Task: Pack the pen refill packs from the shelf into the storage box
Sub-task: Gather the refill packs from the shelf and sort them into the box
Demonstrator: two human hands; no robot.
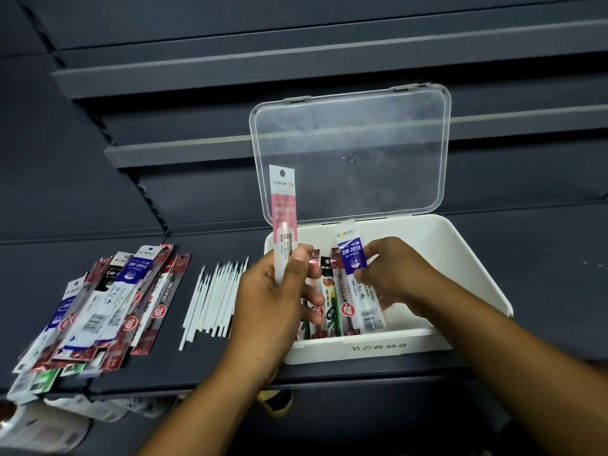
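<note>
A white storage box (467, 258) stands on the dark shelf with its clear lid (355, 153) raised. Several refill packs (332, 301) lie side by side inside it. My left hand (276, 291) grips a pink refill pack (284, 209) upright at the box's left edge. My right hand (391, 274) pinches a blue refill pack (353, 255) that slants down into the box beside the others. A pile of refill packs (108, 304) lies on the shelf at the left.
A row of loose white refills (214, 297) lies between the pile and the box. Dark empty shelves (197, 149) rise behind. Below the shelf edge I see a plastic bag (39, 429) and a yellow shoe (279, 403) on the floor.
</note>
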